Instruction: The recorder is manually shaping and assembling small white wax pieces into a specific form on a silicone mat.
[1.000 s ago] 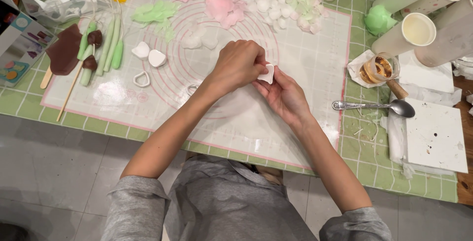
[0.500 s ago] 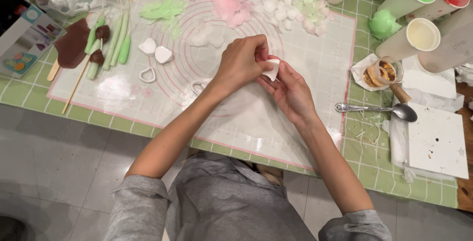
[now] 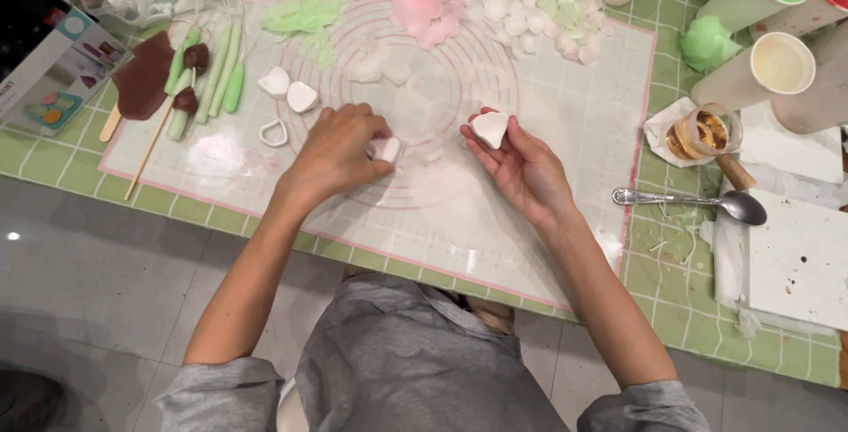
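We see our left hand [image 3: 340, 154] lying knuckles-up on the translucent silicone mat [image 3: 565, 246], the fingers curled and pinching a small white lump of modelling paste [image 3: 385, 149] against the mat. Our right hand [image 3: 526, 167] is a little apart from it, palm up and half open, and the fingertips hold a white heart-shaped petal piece [image 3: 490, 128] — it rests on the fingers, slightly tilted, above the mat. Beyond the left hand, toward the far left, there are two more white heart pieces [image 3: 289, 90] and a white heart-shaped cutter [image 3: 273, 133] just beside them. Further to that side lie green stems [image 3: 223, 70] next to each other, a brown paste shape [image 3: 143, 79] and a thin wooden stick [image 3: 152, 145]. Beyond both hands we see pink petals [image 3: 415, 8], and beyond the right hand a group of pale white petals [image 3: 530, 17]. To the outer side of the right hand a metal spoon [image 3: 698, 200] lies on the green checked table cover [image 3: 680, 282], and near it stands a small glass with amber liquid [image 3: 698, 134] — behind that, several tall cups [image 3: 777, 65].
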